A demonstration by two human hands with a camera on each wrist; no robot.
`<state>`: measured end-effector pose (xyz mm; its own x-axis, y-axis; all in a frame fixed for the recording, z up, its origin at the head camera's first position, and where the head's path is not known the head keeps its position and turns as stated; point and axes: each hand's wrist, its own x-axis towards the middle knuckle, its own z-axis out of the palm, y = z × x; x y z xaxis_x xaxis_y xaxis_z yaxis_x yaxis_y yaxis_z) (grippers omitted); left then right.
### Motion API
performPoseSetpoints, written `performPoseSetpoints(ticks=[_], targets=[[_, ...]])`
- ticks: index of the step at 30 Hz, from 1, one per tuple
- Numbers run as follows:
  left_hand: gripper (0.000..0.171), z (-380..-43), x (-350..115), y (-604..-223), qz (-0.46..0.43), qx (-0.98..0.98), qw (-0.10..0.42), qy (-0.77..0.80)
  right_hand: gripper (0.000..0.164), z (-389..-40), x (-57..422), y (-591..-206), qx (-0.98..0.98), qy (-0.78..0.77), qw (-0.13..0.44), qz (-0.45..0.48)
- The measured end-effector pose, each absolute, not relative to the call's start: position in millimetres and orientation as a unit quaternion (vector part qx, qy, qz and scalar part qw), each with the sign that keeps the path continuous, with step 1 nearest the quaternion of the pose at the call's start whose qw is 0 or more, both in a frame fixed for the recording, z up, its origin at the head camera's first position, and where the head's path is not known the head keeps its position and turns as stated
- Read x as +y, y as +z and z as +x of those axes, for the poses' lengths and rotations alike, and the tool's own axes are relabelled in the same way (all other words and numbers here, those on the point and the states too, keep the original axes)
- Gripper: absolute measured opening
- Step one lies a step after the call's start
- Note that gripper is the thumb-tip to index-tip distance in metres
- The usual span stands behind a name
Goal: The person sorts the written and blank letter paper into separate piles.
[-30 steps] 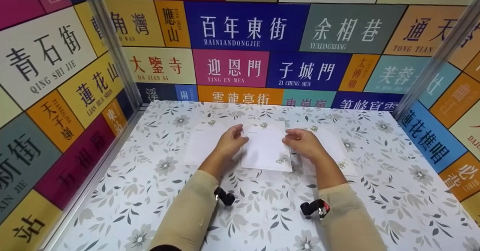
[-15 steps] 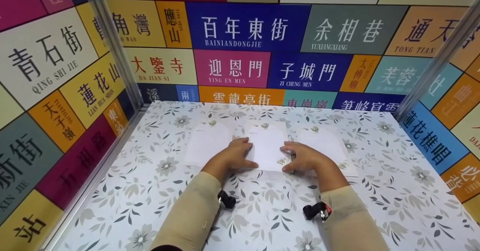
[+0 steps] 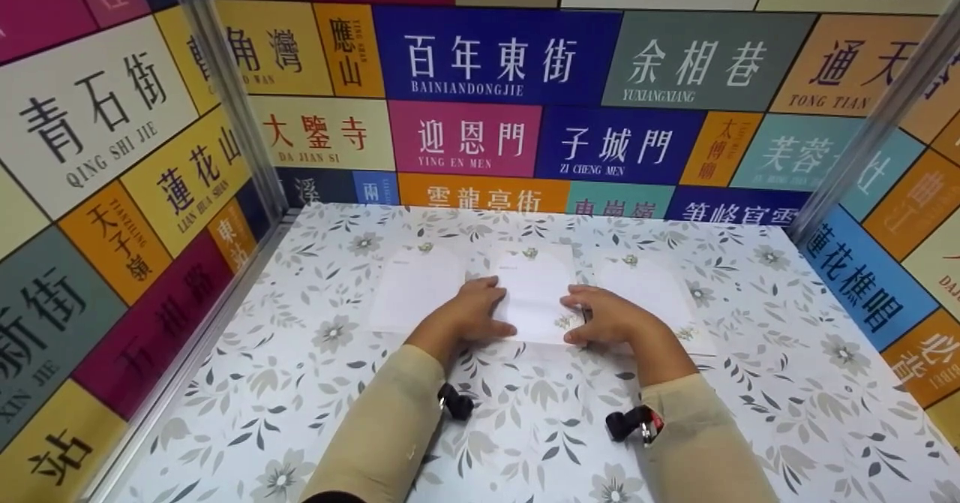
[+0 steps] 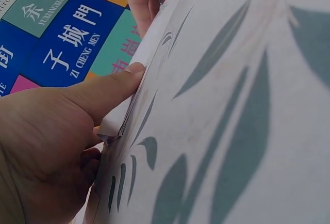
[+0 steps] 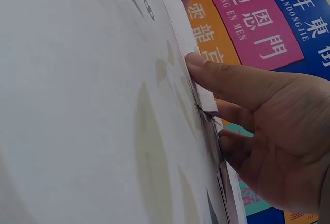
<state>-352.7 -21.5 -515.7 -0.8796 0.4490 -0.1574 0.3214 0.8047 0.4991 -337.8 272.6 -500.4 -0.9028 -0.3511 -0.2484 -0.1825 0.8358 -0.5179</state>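
Observation:
A small stack of white letter paper (image 3: 534, 293), printed with floral corners, lies flat in the middle of the table. My left hand (image 3: 474, 311) holds it at its left side, the thumb (image 4: 121, 82) against the near edge. On the opposite side my right hand (image 3: 606, 315) grips the stack, with its thumb (image 5: 216, 74) also on the near edge and curled fingers (image 5: 240, 149) around the corner. One similar sheet or stack of paper (image 3: 416, 289) lies to the left, and another stack of paper (image 3: 649, 285) to the right, partly covered by that hand.
A white cloth with grey leaves and flowers covers the table (image 3: 517, 428). Walls of colourful sign panels (image 3: 495, 56) enclose the back and both sides. Clear upright posts (image 3: 225, 90) stand at the back corners.
Both hands have come down toward the near corners of the middle paper stack and closed in on its sides. During the last half second they have stayed almost still.

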Motion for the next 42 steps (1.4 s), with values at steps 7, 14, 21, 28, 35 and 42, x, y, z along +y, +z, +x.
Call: performPoseSetpoints(ticks=[7, 14, 21, 28, 35, 42], targets=[[0.071, -352, -17, -516, 0.193, 0.950, 0.101, 0.226, 0.067, -338, 270, -502, 0.941, -0.277, 0.149, -0.124], [0.066, -352, -12, -513, 0.149, 0.951, 0.091, 0.256, 0.062, -337, 267, -499, 0.951, -0.267, 0.128, -0.085], [0.060, -352, -13, -513, 0.189, 0.951, 0.052, 0.238, 0.063, -339, 266, -496, 0.955, -0.250, 0.126, -0.094], [0.061, -351, -14, -512, 0.165, 0.945, 0.055, 0.277, 0.068, -338, 268, -495, 0.946, -0.295, 0.108, -0.079], [0.058, -350, -10, -511, 0.065, 0.921, 0.057, 0.379, 0.062, -339, 267, -491, 0.919, -0.384, 0.089, 0.023], [0.045, -351, -10, -515, -0.010, 0.867, 0.036, 0.498, 0.049, -340, 263, -491, 0.865, -0.483, 0.094, 0.102]])
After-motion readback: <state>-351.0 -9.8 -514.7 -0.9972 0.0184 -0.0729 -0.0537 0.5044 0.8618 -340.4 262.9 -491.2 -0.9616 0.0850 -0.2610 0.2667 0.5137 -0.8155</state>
